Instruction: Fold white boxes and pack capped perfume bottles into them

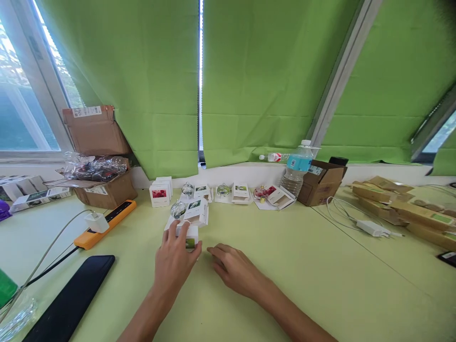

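Note:
My left hand [174, 259] is closed around a small white box [191, 232] with a green picture on its side, low over the table. My right hand [231, 266] rests just right of it, fingers together and loosely curled, no object showing in them. Just beyond the left hand are a clear round glass ornament [178, 209] and an opened white box [197, 212]. Farther back lie similar pairs: a clear ornament [187, 189] by a box [203, 191], a greenish ornament [223, 190] by a box [241, 193], and a red one [261, 192] by a tilted box [281, 197].
White boxes [160, 194] stand stacked behind. An orange power strip [107, 225], a dark flat case [71, 299] and an open carton [107, 192] are left. To the right stand a water bottle [297, 168], a brown carton [318, 185], a white charger [374, 228] and cardboard trays [416, 211].

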Demonstrator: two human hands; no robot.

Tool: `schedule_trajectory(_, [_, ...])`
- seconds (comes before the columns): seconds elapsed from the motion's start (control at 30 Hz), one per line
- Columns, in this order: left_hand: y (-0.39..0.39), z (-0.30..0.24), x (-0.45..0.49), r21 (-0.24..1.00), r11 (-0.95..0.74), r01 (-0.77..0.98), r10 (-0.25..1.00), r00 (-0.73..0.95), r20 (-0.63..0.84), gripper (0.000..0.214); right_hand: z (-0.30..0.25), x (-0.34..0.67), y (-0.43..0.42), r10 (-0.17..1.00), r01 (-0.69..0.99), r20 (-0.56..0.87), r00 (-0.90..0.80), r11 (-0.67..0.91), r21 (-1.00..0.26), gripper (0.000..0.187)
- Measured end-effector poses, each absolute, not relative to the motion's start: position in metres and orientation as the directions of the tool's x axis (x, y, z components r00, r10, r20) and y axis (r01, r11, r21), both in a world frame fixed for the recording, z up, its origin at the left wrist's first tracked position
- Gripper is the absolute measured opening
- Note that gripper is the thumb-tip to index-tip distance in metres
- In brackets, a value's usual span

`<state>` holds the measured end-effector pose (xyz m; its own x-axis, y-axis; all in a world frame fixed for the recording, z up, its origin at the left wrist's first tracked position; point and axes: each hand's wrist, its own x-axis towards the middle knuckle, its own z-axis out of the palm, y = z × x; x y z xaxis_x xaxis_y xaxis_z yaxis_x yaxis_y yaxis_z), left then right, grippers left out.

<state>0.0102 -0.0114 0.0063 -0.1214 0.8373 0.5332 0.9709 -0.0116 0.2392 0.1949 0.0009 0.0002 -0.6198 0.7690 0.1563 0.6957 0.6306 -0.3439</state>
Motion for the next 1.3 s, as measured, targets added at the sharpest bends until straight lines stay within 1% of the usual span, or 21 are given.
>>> schedule_trajectory(0.17, [-0.005,0.009,-0.018,0.225,0.145,0.963,0.827,-0.243,0.507,0.045,0.000,0.196,0.002,0.780,0.708,0.134,-0.611,0.614,-0.349,0.029])
schedule_trajectory(0.23, [-0.002,0.008,-0.031,0.214,0.194,0.957,0.828,-0.277,0.487,0.051,0.000,0.197,0.002,0.786,0.714,0.124,-0.606,0.606,-0.350,0.029])
schedule_trajectory(0.3, [0.000,0.007,-0.042,0.195,0.206,0.959,0.827,-0.277,0.489,0.057,0.001,0.197,0.001,0.789,0.718,0.122,-0.602,0.602,-0.349,0.030])
schedule_trajectory(0.6, [0.009,-0.001,-0.070,0.229,0.274,0.934,0.769,-0.356,0.532,0.065,-0.001,0.196,0.002,0.781,0.706,0.134,-0.610,0.612,-0.357,0.029])
schedule_trajectory(0.73, [0.019,-0.010,-0.081,0.247,0.273,0.930,0.744,-0.366,0.559,0.064,-0.002,0.197,0.001,0.776,0.695,0.150,-0.613,0.619,-0.366,0.032])
schedule_trajectory(0.83, [0.027,-0.015,-0.087,0.249,0.228,0.941,0.720,-0.335,0.607,0.064,-0.001,0.197,0.000,0.775,0.695,0.153,-0.613,0.621,-0.363,0.032])
schedule_trajectory(0.93, [0.035,-0.017,-0.092,0.270,0.195,0.943,0.717,-0.325,0.616,0.060,-0.001,0.197,-0.001,0.772,0.691,0.153,-0.617,0.625,-0.363,0.032])
schedule_trajectory(1.17, [0.057,-0.018,-0.099,0.201,0.115,0.973,0.689,-0.224,0.689,0.056,-0.001,0.196,-0.004,0.754,0.676,0.169,-0.634,0.648,-0.351,0.028])
schedule_trajectory(1.3, [0.072,-0.019,-0.107,0.189,0.059,0.980,0.714,-0.174,0.678,0.056,-0.003,0.194,-0.005,0.739,0.669,0.183,-0.648,0.667,-0.328,0.026])
